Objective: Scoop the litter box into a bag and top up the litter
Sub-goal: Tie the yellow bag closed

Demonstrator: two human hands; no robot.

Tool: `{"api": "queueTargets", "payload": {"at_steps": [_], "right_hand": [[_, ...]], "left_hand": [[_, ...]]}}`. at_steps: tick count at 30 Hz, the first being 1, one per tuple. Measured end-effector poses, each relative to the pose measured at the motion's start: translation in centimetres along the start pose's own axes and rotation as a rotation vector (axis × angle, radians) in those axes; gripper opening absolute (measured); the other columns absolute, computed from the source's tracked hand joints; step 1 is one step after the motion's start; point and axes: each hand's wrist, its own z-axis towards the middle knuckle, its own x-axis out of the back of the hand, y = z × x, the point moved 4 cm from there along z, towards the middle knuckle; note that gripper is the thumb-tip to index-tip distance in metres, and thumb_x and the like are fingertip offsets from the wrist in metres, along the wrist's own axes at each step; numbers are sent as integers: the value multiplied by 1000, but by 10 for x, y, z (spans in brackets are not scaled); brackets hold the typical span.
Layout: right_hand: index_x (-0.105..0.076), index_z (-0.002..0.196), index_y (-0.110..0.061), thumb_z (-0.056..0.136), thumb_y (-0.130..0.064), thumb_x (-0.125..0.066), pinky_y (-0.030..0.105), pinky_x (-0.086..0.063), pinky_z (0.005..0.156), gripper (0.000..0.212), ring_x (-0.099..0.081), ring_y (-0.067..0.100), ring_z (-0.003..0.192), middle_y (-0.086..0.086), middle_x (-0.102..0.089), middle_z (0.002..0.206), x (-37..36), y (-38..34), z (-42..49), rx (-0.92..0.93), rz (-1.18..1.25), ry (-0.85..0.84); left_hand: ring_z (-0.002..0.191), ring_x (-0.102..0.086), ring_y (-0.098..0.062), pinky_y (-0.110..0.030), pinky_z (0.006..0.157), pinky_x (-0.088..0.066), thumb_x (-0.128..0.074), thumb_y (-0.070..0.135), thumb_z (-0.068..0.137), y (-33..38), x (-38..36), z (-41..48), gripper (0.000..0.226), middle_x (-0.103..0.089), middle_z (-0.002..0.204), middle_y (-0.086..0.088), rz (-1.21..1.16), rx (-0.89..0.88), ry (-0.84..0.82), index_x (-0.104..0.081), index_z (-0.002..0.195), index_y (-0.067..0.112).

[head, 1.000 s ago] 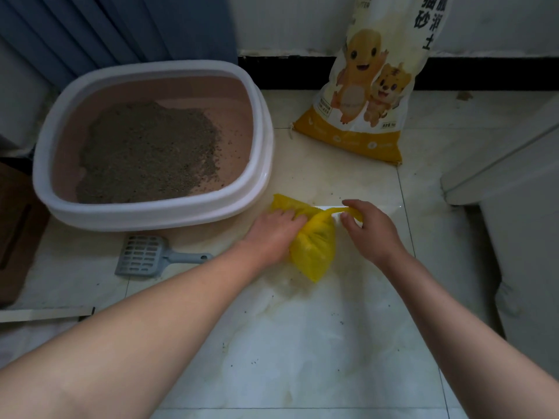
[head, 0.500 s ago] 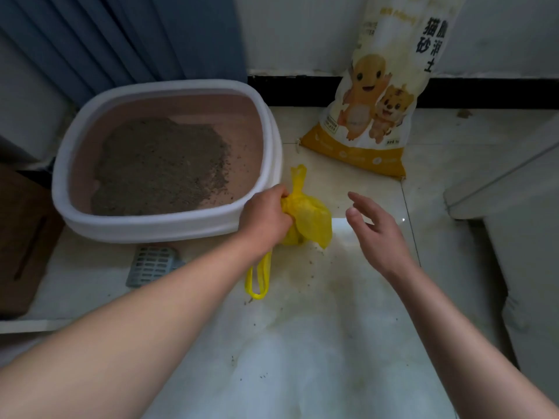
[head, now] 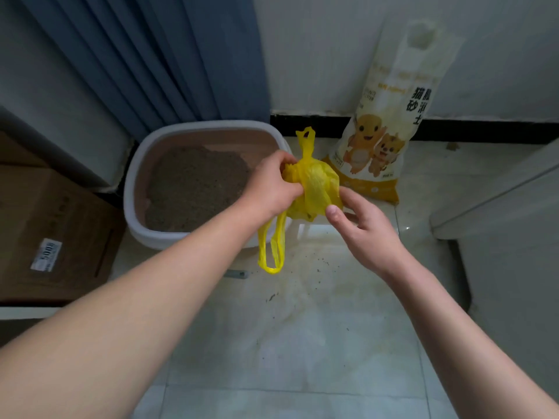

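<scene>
The litter sack [head: 390,140] is leaning on the white wall [head: 332,49], showing the Chinese characters 猫砂 beside two cartoon animals. A cardboard box [head: 54,231] at left is carrying a white label that seems to read "5008".

The left hand [head: 272,184] is keeping its grip curled tight round the bunched neck of the yellow bag [head: 314,186], held in the air beside the litter box [head: 205,128], one handle loop dangling. The right hand [head: 363,228] is touching the bag's lower side with its thumb; whether that grip is pinching, I cannot tell.

Spilled granules are lying on the pale tiled floor [head: 302,343], and a blue curtain [head: 151,55] is hanging behind.
</scene>
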Motion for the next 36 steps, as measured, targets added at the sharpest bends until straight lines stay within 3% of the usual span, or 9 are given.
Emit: {"api": "queueTargets", "payload": {"at_steps": [5,11,15,23,30,36], "right_hand": [[-37,153,-22,99,-43,-54,39,-42,112,60,-45,11,137,-6,-46,152,40,-94,-15,154,-232,-6],[-37,153,-21,98,-42,-55,20,-30,112,61,-33,9,145,-8,-31,161,78,-198,-38,290,-487,-98],[-35,154,-12,97,-39,-59,28,-31,116,68,-32,19,147,2,-29,162,104,-262,-61,345,-603,-173],[-37,152,-14,96,-38,-60,31,-35,113,66,-33,20,145,3,-32,161,170,-431,-131,422,-624,-244],[-47,142,-10,93,-28,-65,36,-44,104,55,-47,29,133,8,-45,151,197,-546,-186,524,-610,-206],[-46,142,-13,94,-35,-54,40,-43,108,53,-41,27,138,4,-42,152,202,-610,-224,584,-659,-214]], "left_hand": [[88,-61,-17,-23,75,-47,-69,8,67,59,64,-18,45,-67,100,0,19,8,71,-65,111,18],[86,-58,-17,-23,73,-44,-70,11,70,134,143,-49,38,-62,94,3,37,93,130,-66,107,19],[82,-61,-17,-26,70,-47,-71,17,70,206,199,-81,36,-66,92,2,49,84,138,-65,106,21],[77,-59,-20,-36,75,-53,-71,26,70,356,334,-165,32,-66,84,4,200,-60,118,-65,101,22],[85,-60,-22,-36,72,-52,-67,39,74,434,417,-248,33,-66,94,7,382,-89,210,-62,105,29],[85,-61,-22,-33,67,-50,-68,38,78,470,467,-309,32,-65,99,6,422,-158,292,-61,107,27]]}}
